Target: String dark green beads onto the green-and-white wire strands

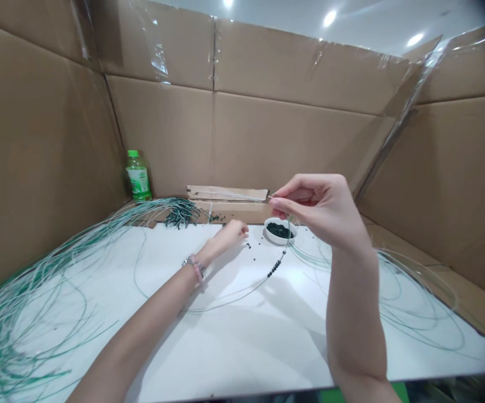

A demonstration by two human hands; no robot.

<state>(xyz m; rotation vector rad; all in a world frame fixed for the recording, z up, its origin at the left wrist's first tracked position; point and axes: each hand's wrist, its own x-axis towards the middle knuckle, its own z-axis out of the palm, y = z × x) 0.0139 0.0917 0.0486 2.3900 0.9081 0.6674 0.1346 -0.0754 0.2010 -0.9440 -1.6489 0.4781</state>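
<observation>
My right hand (309, 204) is raised, thumb and fingers pinching a thin green cord (254, 290) near its pale tip. From the pinch the cord hangs in a loop, with several black beads (274, 268) strung along it. My left hand (232, 229) rests low over the white tabletop, fingers curled and closed; whatever they hold, if anything, is hidden. Just right of its fingertips lie a few loose black beads (248, 245). Behind the cord stands a white bowl (269, 235) of black beads, slightly below my right hand.
A large bundle of green and white cords (28, 291) spreads along the left side, ending in a dark beaded cluster (181, 212). More cords (414, 313) lie at right. A green-capped bottle (138, 178) stands at the back left. Cardboard walls (293, 134) enclose the table (242, 358).
</observation>
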